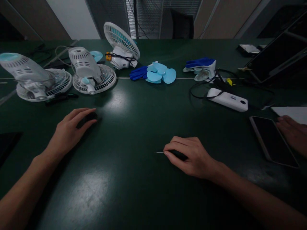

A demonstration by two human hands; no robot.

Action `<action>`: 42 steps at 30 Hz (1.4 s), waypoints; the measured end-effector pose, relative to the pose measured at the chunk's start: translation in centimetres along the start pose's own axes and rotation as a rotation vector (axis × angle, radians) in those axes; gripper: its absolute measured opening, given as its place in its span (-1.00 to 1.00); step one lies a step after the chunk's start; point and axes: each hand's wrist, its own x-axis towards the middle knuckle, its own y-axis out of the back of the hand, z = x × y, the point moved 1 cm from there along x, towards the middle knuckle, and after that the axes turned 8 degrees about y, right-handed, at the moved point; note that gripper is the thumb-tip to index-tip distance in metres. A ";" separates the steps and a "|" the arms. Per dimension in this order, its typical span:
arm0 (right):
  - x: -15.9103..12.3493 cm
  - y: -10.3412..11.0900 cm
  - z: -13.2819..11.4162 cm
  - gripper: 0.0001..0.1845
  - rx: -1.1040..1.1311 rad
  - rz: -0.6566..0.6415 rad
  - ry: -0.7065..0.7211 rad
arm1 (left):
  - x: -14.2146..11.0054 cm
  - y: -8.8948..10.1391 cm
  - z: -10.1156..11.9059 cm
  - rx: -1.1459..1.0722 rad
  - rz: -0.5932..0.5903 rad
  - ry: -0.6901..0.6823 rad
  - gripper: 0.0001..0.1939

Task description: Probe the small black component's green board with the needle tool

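Right fingers (pixel 177 146) grip black tool (pixel 179 155), tip (pixel 159 152) protruding; left fingers (pixel 82 114) hold dark object (pixel 90 117).

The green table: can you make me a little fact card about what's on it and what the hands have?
Place: green table
Left hand: curled around a small dark object, hard to make out
Right hand: holding a thin tool, metal tip pointing left
Far left: white fans, three
Far middle: light-blue fan blade beside a blue glove
Right side: phone, near another person's hand
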 end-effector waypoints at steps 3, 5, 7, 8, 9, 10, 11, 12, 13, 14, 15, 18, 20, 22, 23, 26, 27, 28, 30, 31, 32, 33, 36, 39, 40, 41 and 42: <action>0.1 0.2 -0.1 -0.84 0.005 0.020 0.005 | -0.1 0.7 -1.0 -0.038 -0.067 -0.043 -0.44; 0.1 0.3 -0.3 -0.84 0.011 0.037 0.003 | -0.1 1.3 -2.2 -0.073 -0.102 -0.089 -0.44; 0.2 0.3 -0.4 -0.83 0.017 0.049 -0.004 | -0.1 1.8 -3.4 -0.097 -0.125 -0.112 -0.48; 0.2 0.3 -0.4 -0.83 0.018 0.052 -0.006 | 0.0 2.0 -4.0 -0.107 -0.137 -0.112 -0.50; 0.2 0.3 -0.4 -0.82 0.018 0.052 -0.006 | 0.0 2.1 -4.4 -0.118 -0.151 -0.103 -0.51; 0.1 0.3 -0.4 -0.82 0.015 0.055 -0.008 | 0.0 2.1 -4.7 -0.131 -0.163 -0.092 -0.51; 0.1 0.2 -0.4 -0.81 0.015 0.053 -0.010 | 0.1 2.2 -4.9 -0.146 -0.173 -0.080 -0.51; 0.1 0.2 -0.4 -0.81 0.017 0.052 -0.009 | 0.1 2.2 -5.0 -0.161 -0.175 -0.071 -0.51; 0.1 0.2 -0.4 -0.81 0.017 0.052 -0.009 | 0.1 2.2 -5.0 -0.173 -0.173 -0.067 -0.51; 0.1 0.1 -0.4 -0.81 0.017 0.053 -0.006 | 0.1 2.3 -4.9 -0.183 -0.166 -0.068 -0.51; 0.0 0.1 -0.4 -0.80 0.013 0.054 -0.001 | 0.1 2.3 -4.8 -0.189 -0.159 -0.071 -0.50; 0.0 0.0 -0.5 -0.80 -0.027 0.055 0.014 | 0.0 2.4 -4.3 -0.173 -0.158 -0.083 -0.45; 0.0 -0.1 -0.7 -0.81 -0.067 0.060 0.027 | -0.1 2.5 -4.0 -0.129 -0.161 -0.101 -0.46; 0.0 -0.2 -0.8 -0.82 -0.102 0.083 0.039 | -0.4 2.4 -3.6 -0.085 -0.133 -0.103 -0.51; 0.0 -0.2 -0.9 -0.81 -0.110 0.094 0.040 | -0.5 2.4 -3.3 -0.070 -0.102 -0.089 -0.53; -0.1 -0.2 -0.9 -0.79 -0.124 0.119 0.028 | -1.0 2.3 -2.4 -0.050 0.028 -0.006 -0.54; -0.2 -0.2 -0.8 -0.79 -0.129 0.130 0.019 | -1.1 2.3 -2.1 -0.050 0.074 0.021 -0.54; -0.2 -0.2 -0.8 -0.79 -0.131 0.138 0.013 | -1.1 2.3 -1.7 -0.052 0.118 0.043 -0.55; -0.3 -0.2 -0.6 -0.79 -0.138 0.162 -0.002 | -1.2 2.3 -1.2 -0.071 0.189 0.065 -0.57; -0.3 -0.2 -0.6 -0.79 -0.139 0.170 -0.009 | -1.1 2.2 -1.0 -0.083 0.215 0.070 -0.57; -0.4 -0.2 -0.5 -0.79 -0.140 0.177 -0.014 | -1.1 2.1 -0.9 -0.095 0.236 0.073 -0.57; -0.4 -0.2 -0.5 -0.79 -0.139 0.182 -0.017 | -1.0 2.1 -1.0 -0.105 0.253 0.078 -0.57; -0.4 -0.2 -0.4 -0.80 -0.140 0.189 -0.023 | -0.8 1.9 -1.5 -0.124 0.281 0.102 -0.53; -0.4 -0.2 -0.5 -0.80 -0.145 0.188 -0.025 | -0.7 1.8 -2.1 -0.126 0.282 0.120 -0.50; -0.4 -0.1 -0.5 -0.80 -0.147 0.184 -0.025 | -0.7 1.8 -2.2 -0.124 0.279 0.121 -0.50; -0.5 -0.1 -0.6 -0.80 -0.148 0.181 -0.024 | -0.7 1.8 -2.2 -0.121 0.274 0.119 -0.50; -0.5 -0.1 -0.7 -0.80 -0.150 0.179 -0.023 | -0.8 1.8 -2.2 -0.117 0.268 0.114 -0.49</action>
